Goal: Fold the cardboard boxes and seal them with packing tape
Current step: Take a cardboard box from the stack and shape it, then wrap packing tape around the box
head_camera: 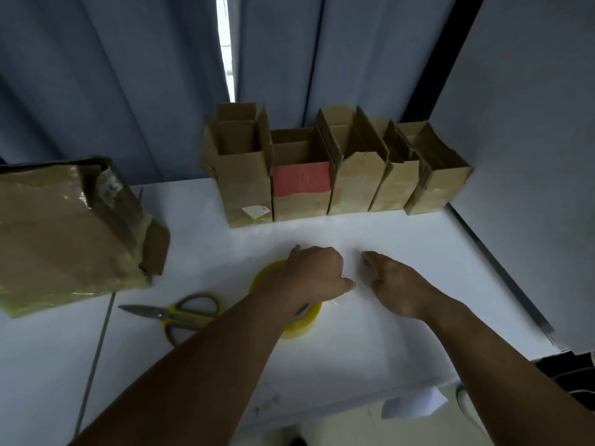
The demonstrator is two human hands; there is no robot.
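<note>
**A:** Where do things stand?

**B:** On the white table (402,239), a big taped parcel (64,233) sits at the left edge. The cardboard boxes (335,169) line the far edge with their flaps up, none sealed on top. Scissors (180,313) lie toward the near left.

**A:** And the hands?

**B:** The left hand (314,272) curls over the tape roll (299,326) mid-table, gripping it. The right hand (397,284), just beside, has bent fingers. I cannot tell if they pinch the tape's end.

**A:** Next?

**B:** Likely free a strip, then fetch a box.
</note>
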